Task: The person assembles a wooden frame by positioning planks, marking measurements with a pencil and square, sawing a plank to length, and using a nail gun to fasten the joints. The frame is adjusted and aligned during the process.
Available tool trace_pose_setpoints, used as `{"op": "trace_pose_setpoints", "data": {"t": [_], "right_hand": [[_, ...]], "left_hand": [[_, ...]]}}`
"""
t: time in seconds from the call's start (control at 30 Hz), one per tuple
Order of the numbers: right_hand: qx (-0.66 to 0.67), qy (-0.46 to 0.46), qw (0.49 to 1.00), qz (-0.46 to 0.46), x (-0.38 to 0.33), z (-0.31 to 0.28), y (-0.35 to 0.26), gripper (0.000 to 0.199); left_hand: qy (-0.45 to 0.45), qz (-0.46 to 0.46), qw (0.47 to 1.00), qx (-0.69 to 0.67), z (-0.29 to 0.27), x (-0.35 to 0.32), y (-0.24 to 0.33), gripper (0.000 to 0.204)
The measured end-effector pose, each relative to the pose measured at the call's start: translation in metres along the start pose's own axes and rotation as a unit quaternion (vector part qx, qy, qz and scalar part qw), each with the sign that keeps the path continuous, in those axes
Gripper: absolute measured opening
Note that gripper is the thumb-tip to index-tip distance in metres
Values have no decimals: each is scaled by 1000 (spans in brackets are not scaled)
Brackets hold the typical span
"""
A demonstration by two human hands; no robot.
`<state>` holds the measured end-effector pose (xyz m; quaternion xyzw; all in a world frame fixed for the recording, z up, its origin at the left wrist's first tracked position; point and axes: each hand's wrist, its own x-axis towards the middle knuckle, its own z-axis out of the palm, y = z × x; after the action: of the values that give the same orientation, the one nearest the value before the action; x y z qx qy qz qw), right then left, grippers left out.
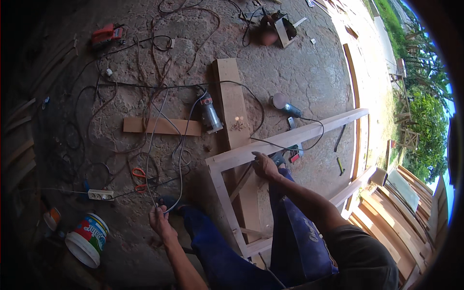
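Head view: left hand [162, 223] pinches a bundle of cables [166, 145] that trails away from its fingers across the floor. Right hand [265, 166] closes on a power tool [280, 157] against the pale wooden frame [290, 137].

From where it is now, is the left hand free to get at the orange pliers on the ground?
Probably yes. The left hand holds a cable, but the pliers lie on open ground just ahead of it, with only loose cables about them.

The bare concrete floor [299, 67] carries tangled cables [159, 72] across the upper left, a wooden frame [290, 137] at centre right, a white bucket [88, 239] at lower left.
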<state>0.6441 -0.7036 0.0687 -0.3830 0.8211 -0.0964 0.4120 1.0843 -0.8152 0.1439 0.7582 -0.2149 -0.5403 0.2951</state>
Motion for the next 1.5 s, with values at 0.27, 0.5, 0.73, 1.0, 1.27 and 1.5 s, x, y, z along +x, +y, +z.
{"op": "trace_pose_setpoints", "data": {"t": [0.27,0.5,0.73,1.0,1.27,1.5], "right_hand": [[-145,40,986,-65,46,-38,78,40],[-34,-53,997,43,44,-11,59,32],[209,-207,920,-260,-88,-101,-60,31],[249,-266,927,-88,-128,-141,-48,60],[754,-205,621,56,-93,-225,-217,59],[219,-464,820,-252,-230,-143,-232,45]], "left_hand": [[21,25,993,111,93,-26,-45,48],[-208,-17,967,149,168,-58,-76,48],[-388,-303,860,-137,263,-113,8,76],[-478,153,864,51,229,-189,157,35],[-572,264,675,385,98,-262,109,37],[-385,-229,857,-254,20,-239,75,73]]}}
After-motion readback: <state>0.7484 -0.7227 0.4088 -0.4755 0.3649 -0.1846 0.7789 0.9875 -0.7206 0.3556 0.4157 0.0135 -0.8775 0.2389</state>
